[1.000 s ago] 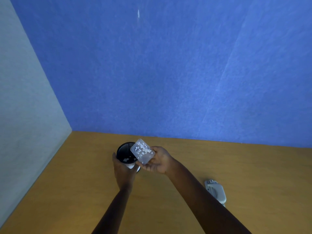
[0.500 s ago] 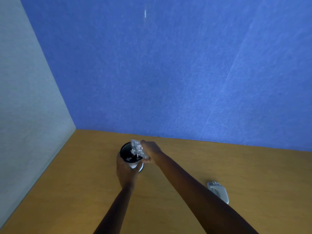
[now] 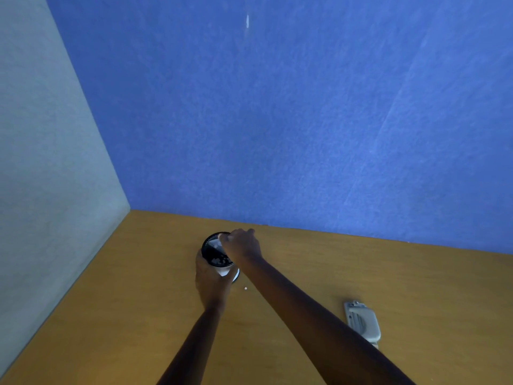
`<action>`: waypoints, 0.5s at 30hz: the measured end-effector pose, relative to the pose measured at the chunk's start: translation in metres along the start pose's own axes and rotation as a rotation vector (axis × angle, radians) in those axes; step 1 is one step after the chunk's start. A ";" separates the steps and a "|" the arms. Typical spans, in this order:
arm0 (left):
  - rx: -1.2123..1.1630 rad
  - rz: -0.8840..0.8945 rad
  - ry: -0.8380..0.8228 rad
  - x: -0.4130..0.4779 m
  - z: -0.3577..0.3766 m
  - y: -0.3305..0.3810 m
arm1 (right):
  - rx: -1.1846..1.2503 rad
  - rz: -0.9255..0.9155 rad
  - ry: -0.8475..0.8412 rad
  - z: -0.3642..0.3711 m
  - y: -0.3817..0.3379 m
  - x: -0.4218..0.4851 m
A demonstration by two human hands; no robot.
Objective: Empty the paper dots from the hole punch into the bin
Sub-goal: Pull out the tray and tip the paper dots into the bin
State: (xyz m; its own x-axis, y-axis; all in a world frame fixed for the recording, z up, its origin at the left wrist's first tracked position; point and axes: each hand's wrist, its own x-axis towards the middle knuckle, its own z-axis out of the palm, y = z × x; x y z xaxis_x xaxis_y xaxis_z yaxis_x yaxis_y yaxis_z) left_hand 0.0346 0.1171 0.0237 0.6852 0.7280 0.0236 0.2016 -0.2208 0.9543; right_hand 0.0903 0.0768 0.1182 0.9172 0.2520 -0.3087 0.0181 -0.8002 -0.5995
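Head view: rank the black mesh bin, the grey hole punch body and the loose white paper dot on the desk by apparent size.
1 and 2. Black mesh bin and grey hole punch body: look alike, and the punch is nearer the camera, so unranked.
3. Loose white paper dot: smallest.

A wooden desk spreads under and around both hands. A blue wall rises just beyond the hands, at the far edge of the desk, with a small pale streak high above them. A grey-green wall stands well off to the left of the left hand, meeting the blue one in a corner.
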 end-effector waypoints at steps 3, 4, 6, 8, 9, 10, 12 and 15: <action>0.011 0.002 0.004 -0.001 0.000 0.001 | -0.022 -0.024 -0.010 -0.002 -0.001 0.001; 0.015 0.002 0.005 -0.001 0.000 0.001 | -0.017 -0.029 -0.011 -0.003 -0.001 0.001; 0.017 0.001 0.010 -0.001 -0.001 0.003 | -0.008 -0.050 -0.010 -0.006 0.000 0.002; 0.021 0.000 0.006 -0.001 -0.001 0.003 | -0.012 -0.075 -0.010 -0.009 0.003 0.002; 0.024 0.000 0.003 -0.001 -0.002 0.004 | -0.016 -0.092 -0.010 -0.010 0.004 0.001; 0.027 0.001 0.003 -0.001 -0.002 0.004 | -0.025 -0.112 -0.008 -0.011 0.005 -0.001; 0.033 0.003 0.004 -0.002 -0.002 0.004 | -0.063 -0.152 -0.005 -0.011 0.006 -0.004; 0.035 -0.001 0.002 -0.003 -0.002 0.006 | -0.116 -0.186 0.017 -0.009 0.007 -0.005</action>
State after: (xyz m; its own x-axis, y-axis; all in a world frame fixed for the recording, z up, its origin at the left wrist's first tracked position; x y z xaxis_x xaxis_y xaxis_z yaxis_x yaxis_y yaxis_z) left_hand 0.0321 0.1152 0.0298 0.6839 0.7292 0.0235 0.2266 -0.2429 0.9432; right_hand 0.0894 0.0645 0.1221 0.9002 0.3930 -0.1876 0.2327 -0.7982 -0.5557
